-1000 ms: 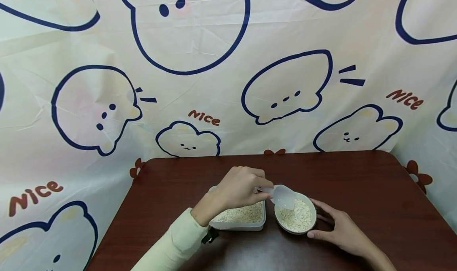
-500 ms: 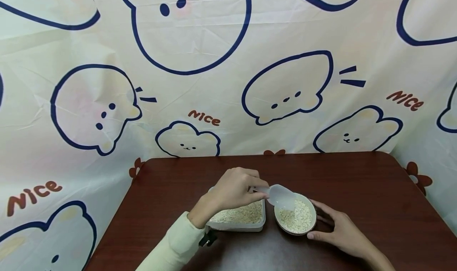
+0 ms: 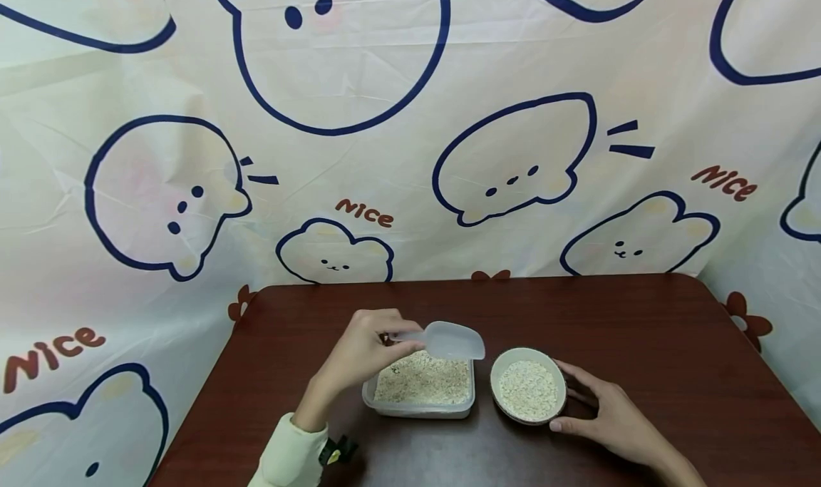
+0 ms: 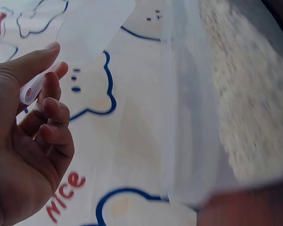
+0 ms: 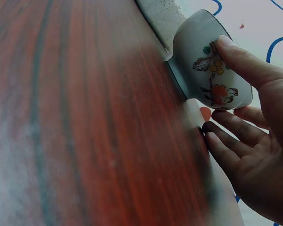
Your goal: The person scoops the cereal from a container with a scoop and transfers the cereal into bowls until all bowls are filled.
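My left hand pinches the handle of a translucent plastic scoop between thumb and index finger. The scoop hovers above a rectangular clear plastic container that holds pale oat flakes. In the left wrist view, the scoop's handle end pokes out below my thumb, and the other fingers curl loosely. To the right of the container stands a small bowl with oat flakes in it; a fruit and leaf pattern decorates its outside. My right hand holds that bowl from its right side, thumb and fingers on its wall.
A dark reddish-brown wooden table carries the container and bowl. Behind and beside it hangs a white cloth printed with blue cartoon outlines. A black band sits at my left wrist.
My left hand has drawn the scoop leftward from over the bowl to above the container, uncovering the bowl's oats. My right hand stays at the bowl.
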A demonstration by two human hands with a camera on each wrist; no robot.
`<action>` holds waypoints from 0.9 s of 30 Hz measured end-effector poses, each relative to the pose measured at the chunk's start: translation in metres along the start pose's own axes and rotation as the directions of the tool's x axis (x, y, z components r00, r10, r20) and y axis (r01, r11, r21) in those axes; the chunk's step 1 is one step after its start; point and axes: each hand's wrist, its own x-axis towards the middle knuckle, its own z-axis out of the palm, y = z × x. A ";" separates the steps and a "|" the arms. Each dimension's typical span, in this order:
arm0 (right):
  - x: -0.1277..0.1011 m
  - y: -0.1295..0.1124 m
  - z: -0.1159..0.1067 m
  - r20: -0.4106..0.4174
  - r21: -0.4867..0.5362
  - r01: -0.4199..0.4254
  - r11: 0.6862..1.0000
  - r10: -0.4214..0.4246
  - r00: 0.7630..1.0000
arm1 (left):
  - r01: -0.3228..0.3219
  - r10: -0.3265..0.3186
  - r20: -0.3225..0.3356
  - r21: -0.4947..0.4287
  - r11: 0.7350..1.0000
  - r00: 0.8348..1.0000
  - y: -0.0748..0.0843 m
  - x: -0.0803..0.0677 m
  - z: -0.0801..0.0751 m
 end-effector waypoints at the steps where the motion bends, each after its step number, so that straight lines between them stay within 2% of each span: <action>1: 0.000 0.000 0.000 0.000 0.003 0.002 1.000 -0.002 1.000 | 0.018 -0.018 -0.011 0.004 1.000 1.000 -0.003 -0.004 -0.003; 7: -0.001 0.001 0.001 -0.006 0.008 0.030 1.000 -0.030 1.000 | 0.108 -0.105 -0.042 0.057 0.993 0.994 -0.015 -0.026 -0.021; 11: -0.001 0.001 0.001 -0.011 -0.005 0.042 0.999 -0.042 0.999 | 0.128 -0.124 -0.048 0.086 0.988 0.991 -0.020 -0.038 -0.031; 14: 0.000 0.001 0.001 -0.008 -0.006 0.011 1.000 -0.011 1.000 | 0.144 -0.140 -0.045 0.110 0.983 0.989 -0.023 -0.045 -0.037; 19: 0.000 0.001 0.001 -0.010 -0.012 0.001 1.000 -0.001 1.000 | 0.213 -0.214 -0.014 0.142 0.967 0.977 -0.024 -0.051 -0.045; 22: -0.001 0.001 0.001 -0.013 -0.021 0.023 1.000 -0.023 1.000 | 0.243 -0.248 0.007 0.173 0.954 0.969 -0.024 -0.052 -0.048; 27: 0.000 0.002 0.002 -0.020 -0.023 0.015 1.000 -0.016 1.000 | 0.235 -0.254 0.044 0.247 0.940 0.966 -0.024 -0.052 -0.050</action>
